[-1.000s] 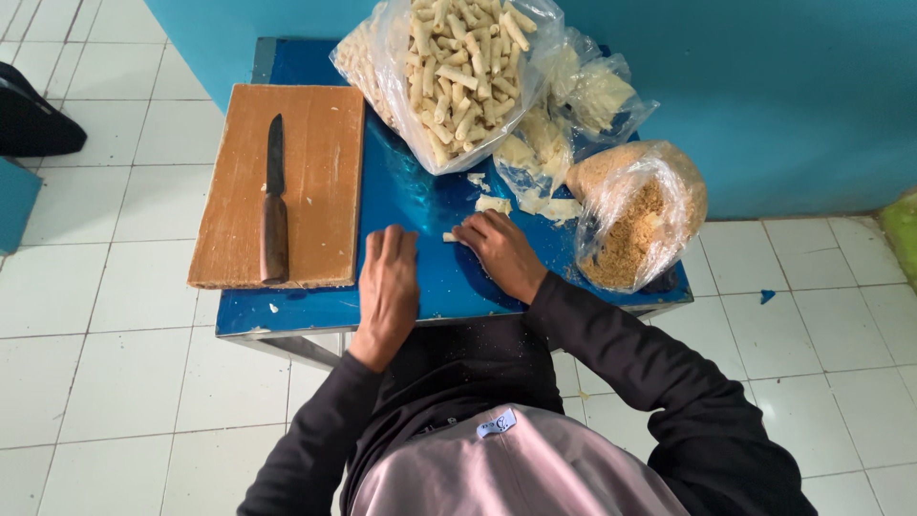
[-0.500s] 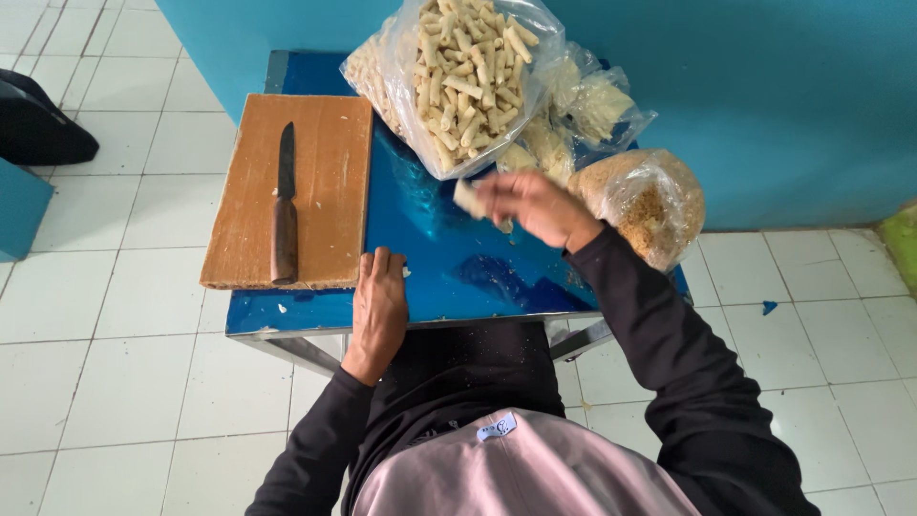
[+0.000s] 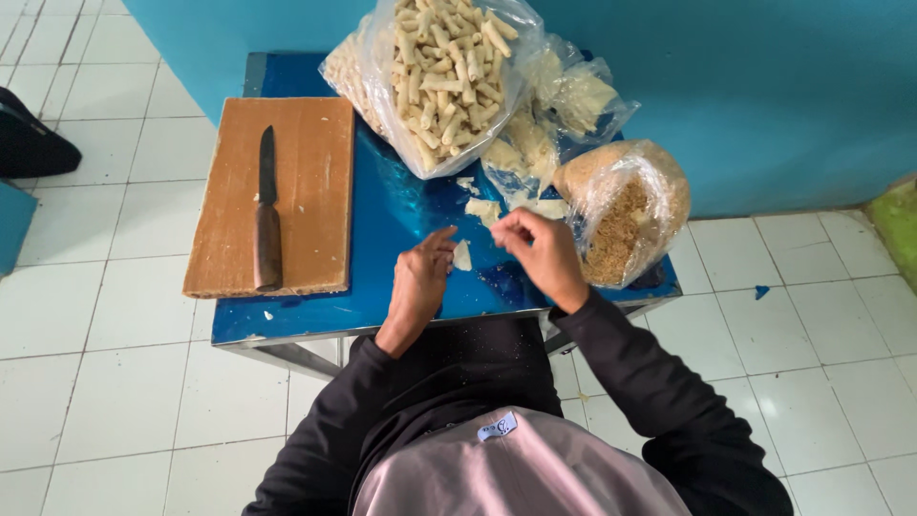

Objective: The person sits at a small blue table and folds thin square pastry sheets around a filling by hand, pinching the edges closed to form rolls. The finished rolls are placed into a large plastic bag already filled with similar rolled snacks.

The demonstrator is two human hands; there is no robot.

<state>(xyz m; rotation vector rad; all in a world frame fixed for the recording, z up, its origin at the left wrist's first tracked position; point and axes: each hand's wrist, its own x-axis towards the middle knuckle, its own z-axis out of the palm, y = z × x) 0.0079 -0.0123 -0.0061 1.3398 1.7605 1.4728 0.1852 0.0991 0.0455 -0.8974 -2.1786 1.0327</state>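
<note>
Small blue table (image 3: pixel 287 320) on white tile floor (image 3: pixel 115 382), set against blue wall (image 3: pixel 764 86). Person in black sleeves leans over near edge.

Surroundings, taken from the hands: well to the left of left hand (image 3: pixel 420 282) lies a wooden cutting board (image 3: pixel 315 191), flat on tabletop, w/ a knife (image 3: pixel 266 215) on it, handle toward the person, blade pointing away. Nothing between hand and board but bare blue surface w/ a few pale crumbs. Straight beyond both hands, a big clear plastic bag of pale rolled sticks (image 3: pixel 439 67), mouth open, resting on far part of table. Just beyond right hand (image 3: pixel 540 253), smaller clear bags of pale flat pieces (image 3: pixel 564 105), crumpled, partly slumped onto tabletop. Immediately right of right hand, nearly touching, a bag of brown crumbs (image 3: pixel 626 210), bulging at table's right edge. Loose pale scraps (image 3: pixel 482 208) lie just beyond the fingers. Nothing blocks the hands.

Item in hand: small pale piece (image 3: pixel 462 256), off-white, thin, irregular shape, sits between the two hands above near-centre of table. Left hand pinches it at fingertips, thumb side up. Right hand half-curled, fingertips bunched close to the piece's upper right; cannot tell whether it grips anything.
</note>
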